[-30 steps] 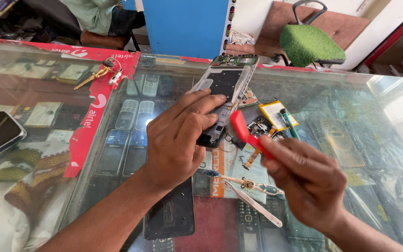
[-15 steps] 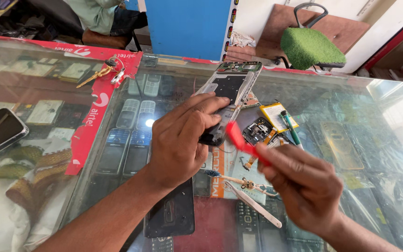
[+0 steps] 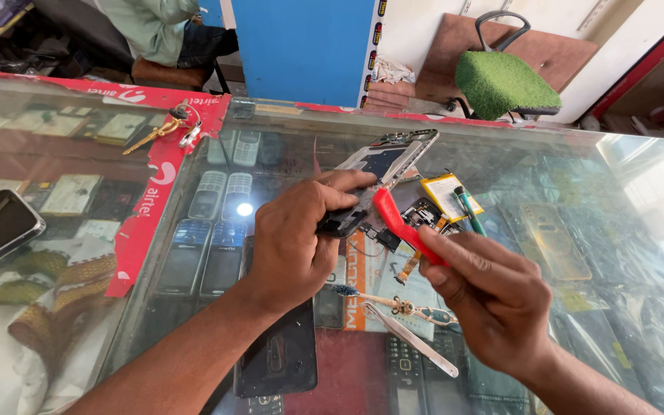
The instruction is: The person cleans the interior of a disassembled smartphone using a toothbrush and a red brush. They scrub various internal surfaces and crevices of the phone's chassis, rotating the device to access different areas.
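Holding the opened phone frame (image 3: 378,180) tilted above the glass bench (image 3: 194,230), my left hand (image 3: 301,238) is clamping its lower end, fingers wrapped tight around it. My right hand (image 3: 493,296) is pinching the red pry tool (image 3: 401,227), its tip touching the frame's edge near my left thumb. I am judging that the tip should be sliding shallow along the seam, with the frame kept steady, so nothing inside gets nicked. Loose parts, a yellow-labelled battery (image 3: 443,194) and metal tweezers (image 3: 413,340), are lying just beside my hands.
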